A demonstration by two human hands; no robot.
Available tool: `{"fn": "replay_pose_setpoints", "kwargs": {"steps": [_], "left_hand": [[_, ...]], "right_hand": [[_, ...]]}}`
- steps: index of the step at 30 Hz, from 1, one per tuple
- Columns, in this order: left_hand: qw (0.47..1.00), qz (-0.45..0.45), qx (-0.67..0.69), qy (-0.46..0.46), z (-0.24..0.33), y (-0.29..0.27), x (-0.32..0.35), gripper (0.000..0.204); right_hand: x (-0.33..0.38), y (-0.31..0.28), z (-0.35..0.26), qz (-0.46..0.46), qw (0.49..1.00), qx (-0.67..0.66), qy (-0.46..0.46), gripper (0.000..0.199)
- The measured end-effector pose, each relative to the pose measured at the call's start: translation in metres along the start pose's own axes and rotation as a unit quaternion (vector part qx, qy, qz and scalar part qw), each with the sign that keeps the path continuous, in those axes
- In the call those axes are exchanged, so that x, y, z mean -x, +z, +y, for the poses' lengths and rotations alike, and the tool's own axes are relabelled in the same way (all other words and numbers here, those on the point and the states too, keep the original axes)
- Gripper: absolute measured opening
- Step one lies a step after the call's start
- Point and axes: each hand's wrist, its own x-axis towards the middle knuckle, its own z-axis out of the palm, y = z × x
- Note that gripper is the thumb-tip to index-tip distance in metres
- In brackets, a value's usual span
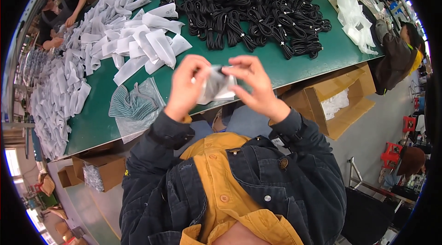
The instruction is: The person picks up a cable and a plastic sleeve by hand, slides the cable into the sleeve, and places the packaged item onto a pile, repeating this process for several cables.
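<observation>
1. Both hands are up over the near edge of the green table (294,67), at the picture's centre.
2. The left hand (186,86) pinches the left end of a small clear plastic bag (216,86) with something dark inside.
3. The right hand (255,84) grips its right end.
4. A heap of black coiled cables (248,10) lies at twelve o'clock.
5. White empty bags (142,37) spread at ten o'clock.
6. A striped grey cloth (131,104) sits at nine o'clock.

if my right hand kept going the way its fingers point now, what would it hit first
Its fingers point left, toward the other hand. The right hand already pinches the small clear bag; just past that it would probably meet the left hand on the bag's other side.
</observation>
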Motion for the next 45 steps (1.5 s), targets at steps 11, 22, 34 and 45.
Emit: {"fn": "replay_pose_setpoints", "kwargs": {"steps": [11, 22, 34, 45], "left_hand": [[0.949, 0.18, -0.249, 0.074, -0.001, -0.055, -0.035, 0.023], [0.953, -0.097, -0.27, 0.099, -0.033, 0.05, 0.028, 0.011], [0.961, -0.072, -0.247, 0.099, -0.03, 0.047, 0.032, 0.008], [0.992, -0.059, -0.054, -0.098, -0.03, 0.039, 0.028, 0.007]], "right_hand": [[-0.036, -0.025, 0.118, 0.006, 0.879, 0.476, 0.03, 0.029], [0.014, -0.02, 0.035, 0.067, 0.948, -0.029, 0.31, 0.028], [0.064, -0.018, 0.001, 0.079, 0.969, 0.167, 0.162, 0.032], [0.064, -0.02, 0.0, -0.027, 0.938, 0.344, -0.021, 0.052]]}}
